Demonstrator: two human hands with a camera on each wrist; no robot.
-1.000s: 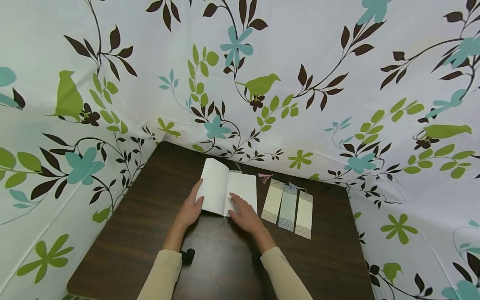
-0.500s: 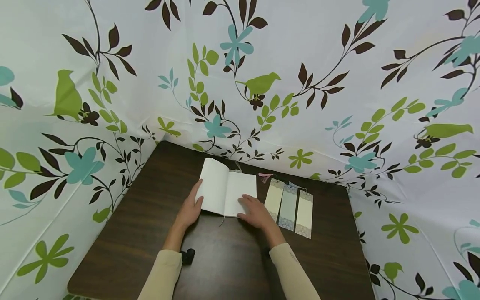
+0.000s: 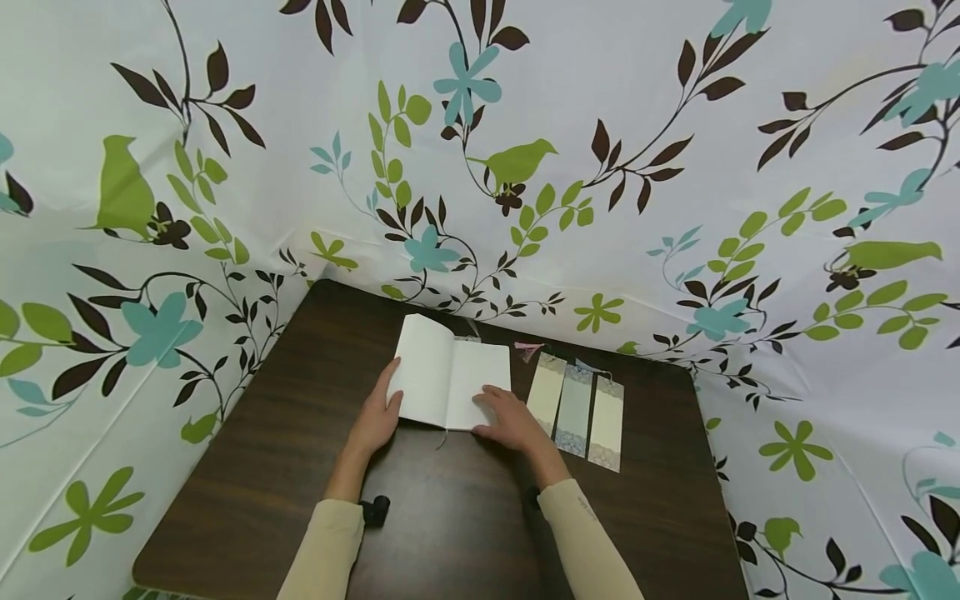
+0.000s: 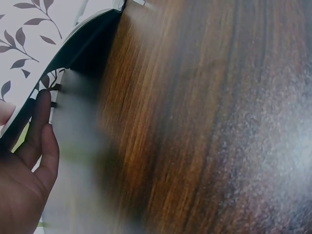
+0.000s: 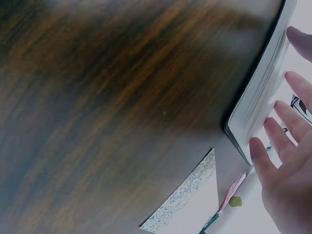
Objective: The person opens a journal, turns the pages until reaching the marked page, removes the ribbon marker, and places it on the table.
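Observation:
A notebook with blank white pages and a dark cover lies spread on the dark wooden table. My left hand grips its raised left side, thumb over the page. In the left wrist view, the fingers reach under the dark cover. On the right page, near its lower right edge, rest the spread fingertips of my right hand. A thin ribbon hangs from the bottom of the spine. Right of the notebook lie three lace-patterned bookmarks: cream, blue-grey and cream.
A pink tassel lies behind the bookmarks. Something small and greyish shows past the notebook's top edge. The brown table meets a white curtain printed with leaves, flowers and birds.
My right hand has slid right across the page, from near the spine toward the outer edge. The left hand keeps its grip on the left side. The head view has shifted slightly.

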